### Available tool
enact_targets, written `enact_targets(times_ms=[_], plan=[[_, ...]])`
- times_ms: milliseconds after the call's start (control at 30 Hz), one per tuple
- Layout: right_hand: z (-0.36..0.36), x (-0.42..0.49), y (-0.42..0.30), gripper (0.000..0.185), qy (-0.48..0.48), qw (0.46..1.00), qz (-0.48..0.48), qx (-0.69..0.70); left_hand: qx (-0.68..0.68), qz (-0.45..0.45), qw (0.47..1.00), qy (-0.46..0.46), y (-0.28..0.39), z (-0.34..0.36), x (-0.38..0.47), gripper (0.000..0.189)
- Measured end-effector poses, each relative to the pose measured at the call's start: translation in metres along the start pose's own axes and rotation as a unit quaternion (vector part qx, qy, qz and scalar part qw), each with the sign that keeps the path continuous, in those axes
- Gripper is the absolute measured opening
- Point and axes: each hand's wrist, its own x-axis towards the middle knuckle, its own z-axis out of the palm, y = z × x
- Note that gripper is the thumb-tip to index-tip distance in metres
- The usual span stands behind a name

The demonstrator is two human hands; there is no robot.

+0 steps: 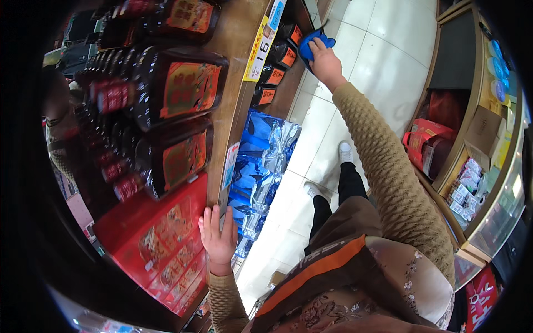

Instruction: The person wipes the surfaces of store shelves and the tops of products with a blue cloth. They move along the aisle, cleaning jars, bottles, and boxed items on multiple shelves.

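Observation:
My right hand [327, 64] reaches out at the top, closed around a bunched blue cloth [308, 48]. The cloth is against or close beside the outer edge of a lower shelf [287, 89], where several dark bottles with orange labels [275, 76] stand. My left hand [219, 235] lies with its fingers apart on the front edge of the wooden upper shelf [222, 166], holding nothing. Beside it are red gift boxes [166, 245] and packs of blue-wrapped bottles [254, 166]. How hard the left fingers press cannot be told.
Large dark bottles with red-gold labels [191, 89] fill the upper shelf. Price tags [260, 50] line its edge. White floor tiles [325, 120] run between it and a glass display counter [499, 233]. A red package [429, 145] stands by the counter.

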Motion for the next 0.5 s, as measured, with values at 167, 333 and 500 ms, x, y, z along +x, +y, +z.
enact_targets(times_ms=[167,333,500], plan=[[0.033,-0.037,-0.009,0.059,-0.077,0.995,-0.041,-0.04,0.065,0.045,0.996,0.03,-0.011,0.016,-0.01,0.039],[-0.009,-0.078,-0.015,0.043,-0.249,0.954,-0.159,0.045,0.053,0.06,0.996,0.026,-0.015,0.017,-0.011,0.039],[-0.024,-0.052,-0.025,0.052,-0.091,0.977,-0.172,0.087,0.067,0.056,0.995,0.038,-0.014,0.019,-0.008,0.036]])
